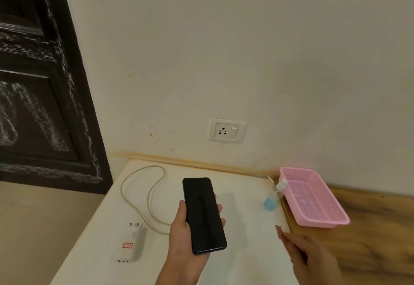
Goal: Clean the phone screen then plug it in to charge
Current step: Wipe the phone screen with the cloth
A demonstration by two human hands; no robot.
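My left hand (pixel 181 235) grips a black phone (pixel 202 214), screen up and dark, above the white table (pixel 244 228). Thumb lies along its left edge, fingertips curl round the right edge. My right hand (pixel 307 253) hovers over the table's right part with fingers stretched out, holding nothing. A small clear spray bottle (pixel 277 194) with blue liquid lies beyond that hand, near the pink basket. A white charger plug (pixel 132 244) with a red sticker lies left of the phone; its pale cable (pixel 145 192) loops toward the wall. A white wall socket (pixel 226 130) with a switch sits above the table.
A pink mesh basket (pixel 313 197) stands on a wooden surface (pixel 369 228) at the right, against the wall. A dark carved door (pixel 40 83) fills the left. The table's left edge drops to a beige floor (pixel 33 228).
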